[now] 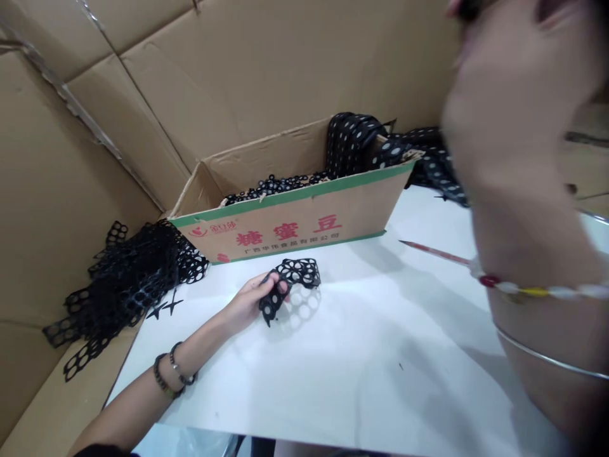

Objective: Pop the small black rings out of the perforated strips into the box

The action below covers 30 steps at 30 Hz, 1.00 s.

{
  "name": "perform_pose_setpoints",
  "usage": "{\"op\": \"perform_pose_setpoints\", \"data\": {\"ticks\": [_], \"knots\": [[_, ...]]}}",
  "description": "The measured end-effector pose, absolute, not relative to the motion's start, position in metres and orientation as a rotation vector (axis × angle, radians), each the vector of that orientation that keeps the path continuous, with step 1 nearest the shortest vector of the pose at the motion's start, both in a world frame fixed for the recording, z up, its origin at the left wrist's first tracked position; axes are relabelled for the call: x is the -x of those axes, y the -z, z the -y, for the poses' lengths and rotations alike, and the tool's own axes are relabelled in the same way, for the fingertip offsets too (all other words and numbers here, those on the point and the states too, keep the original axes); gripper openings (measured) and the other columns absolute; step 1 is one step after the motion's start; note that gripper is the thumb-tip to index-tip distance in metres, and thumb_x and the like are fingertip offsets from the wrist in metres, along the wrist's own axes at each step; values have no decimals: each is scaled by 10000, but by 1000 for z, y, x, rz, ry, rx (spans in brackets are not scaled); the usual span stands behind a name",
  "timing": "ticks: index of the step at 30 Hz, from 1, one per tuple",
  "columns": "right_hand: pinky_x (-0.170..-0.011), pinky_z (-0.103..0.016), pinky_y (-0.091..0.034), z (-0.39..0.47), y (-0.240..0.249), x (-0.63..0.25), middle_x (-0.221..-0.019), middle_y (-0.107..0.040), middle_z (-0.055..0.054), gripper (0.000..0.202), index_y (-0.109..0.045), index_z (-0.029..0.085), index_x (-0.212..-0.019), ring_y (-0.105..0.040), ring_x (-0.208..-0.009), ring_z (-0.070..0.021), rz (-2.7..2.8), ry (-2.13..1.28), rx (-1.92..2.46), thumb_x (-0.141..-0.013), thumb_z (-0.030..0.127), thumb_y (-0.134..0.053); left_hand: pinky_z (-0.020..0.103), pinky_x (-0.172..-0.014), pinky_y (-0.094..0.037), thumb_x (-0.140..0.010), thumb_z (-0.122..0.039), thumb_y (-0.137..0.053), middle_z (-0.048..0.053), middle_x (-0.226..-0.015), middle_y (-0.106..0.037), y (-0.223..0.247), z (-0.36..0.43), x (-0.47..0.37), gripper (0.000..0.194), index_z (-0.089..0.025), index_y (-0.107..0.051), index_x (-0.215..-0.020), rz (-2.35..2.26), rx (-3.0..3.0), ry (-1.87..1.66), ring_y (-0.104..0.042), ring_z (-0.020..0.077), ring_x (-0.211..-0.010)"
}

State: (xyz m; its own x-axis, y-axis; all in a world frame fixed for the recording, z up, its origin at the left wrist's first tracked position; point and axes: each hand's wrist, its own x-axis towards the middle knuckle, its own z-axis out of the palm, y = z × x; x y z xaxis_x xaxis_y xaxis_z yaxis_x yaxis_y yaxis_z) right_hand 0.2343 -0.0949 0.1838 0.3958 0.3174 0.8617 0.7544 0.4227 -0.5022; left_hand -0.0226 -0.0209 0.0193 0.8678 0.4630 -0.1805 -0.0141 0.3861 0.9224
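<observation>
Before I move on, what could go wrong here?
The right hand, close to the camera, could hide some of the table. The slim pointed object on the table might prick a lowered hand. The black strips piled above the rim of the box might spill out.

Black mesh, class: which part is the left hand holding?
The small piece in front of the cardboard box, pinched in the left hand; the pile left of the box and the mesh inside it lie unheld.

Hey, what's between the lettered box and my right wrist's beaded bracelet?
In the head view, a thin, pointed reddish stick lies on the white table, tip toward the lettered box.
</observation>
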Motion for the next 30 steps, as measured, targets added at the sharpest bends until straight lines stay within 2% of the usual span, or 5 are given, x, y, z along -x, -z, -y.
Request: {"op": "perform_pose_setpoints", "data": {"ticks": [3,7,20,24,30], "knots": [[-792,-301,-366,77,-168,-233,-970,-518,-102,248,-576,103,-995,-480,-907,-177,1245,742,1567,-856,208,-399,190,-571,-359,-783,-345,-525,45,-852,-557,-26,19,23,238,-139,-560,-897,-459,-1117,-303,-509,110,-698],[-849,-461,-338,58,-150,-226,-1165,-360,-170,589,-286,141,-1312,-357,-1094,-322,1432,375,2055,-797,316,-512,225,-690,-376,-693,-256,-599,69,-1017,-522,-30,18,23,341,-140,-567,-1013,-372,-1036,-281,-486,141,-809],[-823,-460,-334,83,-147,-174,-1098,-453,-133,418,-475,137,-1115,-413,-1019,-297,2062,251,1974,-818,423,-411,216,-629,-386,-669,-171,-669,53,-1045,-547,-23,21,22,912,-404,-69,-1315,-308,-1120,-248,-525,201,-977],[-714,-323,-366,101,-162,-168,-1003,-514,-92,361,-513,161,-1043,-477,-891,-224,2173,184,1758,-834,427,-389,215,-618,-401,-686,-220,-670,50,-887,-604,-20,19,20,722,-283,-278,-1289,-367,-1138,-272,-579,165,-802],[-504,-244,-247,114,-118,-139,-657,-563,-56,441,-539,147,-738,-482,-548,-145,2293,-10,1857,-870,477,-277,205,-558,-414,-660,-333,-680,63,-726,-608,-15,19,18,317,-88,-603,-845,-470,-1229,-269,-559,120,-613]]}}
